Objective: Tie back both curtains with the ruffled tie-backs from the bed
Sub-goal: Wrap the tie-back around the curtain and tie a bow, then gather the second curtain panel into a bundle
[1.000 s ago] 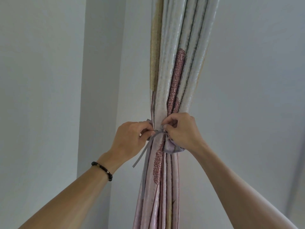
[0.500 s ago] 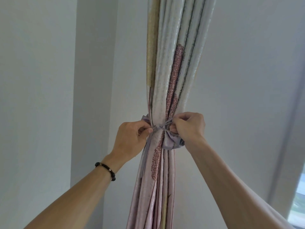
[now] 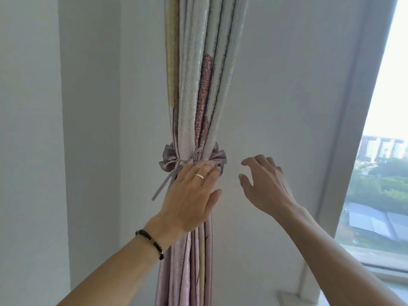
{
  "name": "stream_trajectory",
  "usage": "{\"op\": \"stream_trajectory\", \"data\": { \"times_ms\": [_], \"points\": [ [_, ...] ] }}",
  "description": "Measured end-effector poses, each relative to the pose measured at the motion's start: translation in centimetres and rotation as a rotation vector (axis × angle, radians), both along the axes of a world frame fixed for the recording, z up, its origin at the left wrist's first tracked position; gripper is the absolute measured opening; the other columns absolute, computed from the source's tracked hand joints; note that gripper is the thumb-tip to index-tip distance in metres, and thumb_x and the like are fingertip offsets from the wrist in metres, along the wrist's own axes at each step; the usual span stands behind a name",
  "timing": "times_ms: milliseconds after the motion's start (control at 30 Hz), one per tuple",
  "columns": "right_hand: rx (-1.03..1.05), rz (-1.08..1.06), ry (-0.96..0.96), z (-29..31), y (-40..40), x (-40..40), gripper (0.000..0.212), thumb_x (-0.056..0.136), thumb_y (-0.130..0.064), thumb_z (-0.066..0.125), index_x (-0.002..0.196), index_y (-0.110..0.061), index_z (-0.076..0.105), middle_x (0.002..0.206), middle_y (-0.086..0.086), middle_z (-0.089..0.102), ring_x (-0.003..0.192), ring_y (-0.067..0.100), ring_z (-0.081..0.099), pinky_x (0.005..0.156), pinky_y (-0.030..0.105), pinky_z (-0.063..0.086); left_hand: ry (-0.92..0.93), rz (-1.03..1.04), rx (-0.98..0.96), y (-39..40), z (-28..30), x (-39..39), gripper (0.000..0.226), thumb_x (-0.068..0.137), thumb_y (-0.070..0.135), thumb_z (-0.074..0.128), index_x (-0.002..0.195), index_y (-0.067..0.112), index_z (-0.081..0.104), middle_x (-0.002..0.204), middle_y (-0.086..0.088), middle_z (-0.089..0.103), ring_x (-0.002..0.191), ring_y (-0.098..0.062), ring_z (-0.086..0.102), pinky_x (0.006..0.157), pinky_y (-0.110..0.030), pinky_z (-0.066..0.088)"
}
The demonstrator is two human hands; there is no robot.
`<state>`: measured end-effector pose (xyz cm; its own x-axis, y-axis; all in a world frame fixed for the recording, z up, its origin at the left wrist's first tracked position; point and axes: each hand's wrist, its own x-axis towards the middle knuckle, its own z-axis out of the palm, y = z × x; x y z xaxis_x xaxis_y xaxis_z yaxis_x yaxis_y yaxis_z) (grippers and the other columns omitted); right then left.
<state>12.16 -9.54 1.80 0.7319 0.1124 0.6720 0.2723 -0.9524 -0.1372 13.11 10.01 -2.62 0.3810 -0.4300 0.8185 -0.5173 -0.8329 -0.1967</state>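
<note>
Both hands just let go: left hand (image 3: 189, 195) flat on the curtain (image 3: 198, 85), right hand (image 3: 262, 184) spread, free. Tie-back (image 3: 169, 159) knotted, so this one's done.

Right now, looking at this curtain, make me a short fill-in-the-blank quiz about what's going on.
1. The ruffled tie-back is wrapped around the gathered ____.
2. The hand lying flat against the curtain is the ____ hand.
3. The right hand is open and holds ____.
4. The beaded bracelet sits on the ____ wrist.

Missing words: curtain; left; nothing; left
</note>
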Motion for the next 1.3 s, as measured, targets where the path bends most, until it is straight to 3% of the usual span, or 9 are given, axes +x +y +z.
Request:
{"op": "stream_trajectory", "data": {
  "times_ms": [133,267,500,833,1000,1300],
  "points": [
    [-0.125,-0.170,-0.187,-1.3,-7.3,-4.1,0.037,0.083,-0.023,0.068,0.117,-0.010,0.063,0.131,0.013,0.060,0.123,0.035,0.053,0.104,0.050,0.039,0.045,-0.090,0.027,-7.0,-1.1,-0.8,0.051,0.097,0.038,0.036,0.137,0.007,0.046,0.135,-0.012,0.056,0.138,-0.030,0.037,0.113,-0.050,0.032],
    [-0.184,-0.381,-0.228,-2.7,-17.0,-10.9,0.042,0.084,-0.024,0.067,0.123,-0.009,0.058,0.140,0.017,0.054,0.133,0.036,0.047,0.111,0.056,0.031,0.109,-0.204,0.068,-16.6,-2.9,-3.3,0.056,0.096,0.043,0.032,0.140,0.010,0.042,0.141,-0.010,0.051,0.142,-0.029,0.032,0.114,-0.052,0.028],
    [-0.233,-0.780,-0.069,-4.7,-33.3,-29.3,0.050,0.092,-0.040,0.049,0.134,-0.014,0.047,0.151,0.016,0.041,0.139,0.035,0.040,0.113,0.061,0.025,0.132,-0.524,0.109,-37.2,-6.1,-13.2,0.059,0.095,0.045,0.033,0.141,0.009,0.044,0.147,-0.012,0.046,0.144,-0.032,0.027,0.113,-0.056,0.019],
    [-0.219,-1.346,-0.059,-4.7,-48.9,-54.0,0.062,0.091,-0.046,0.031,0.145,-0.016,0.040,0.158,0.014,0.033,0.147,0.034,0.027,0.116,0.061,0.018,0.160,-1.000,0.082,-62.4,-5.8,-31.3,0.065,0.093,0.050,0.028,0.143,0.012,0.040,0.152,-0.012,0.038,0.147,-0.031,0.017,0.116,-0.055,0.010],
    [-0.236,-1.486,-0.058,-4.6,-57.1,-58.5,0.065,0.092,-0.047,0.027,0.149,-0.016,0.034,0.160,0.014,0.028,0.149,0.033,0.023,0.117,0.060,0.015,0.140,-1.126,0.075,-74.6,-5.9,-35.3,0.065,0.093,0.051,0.029,0.144,0.013,0.038,0.154,-0.012,0.034,0.148,-0.030,0.013,0.116,-0.056,0.010],
    [-0.257,-1.594,-0.085,-2.5,-75.9,-58.5,0.061,0.094,-0.044,0.028,0.146,-0.013,0.036,0.157,0.016,0.033,0.147,0.033,0.028,0.116,0.060,0.022,0.127,-1.214,0.051,-97.5,-3.2,-35.9,0.066,0.094,0.052,0.027,0.147,0.013,0.034,0.153,-0.015,0.035,0.147,-0.032,0.013,0.117,-0.056,0.008]
  ]
}}
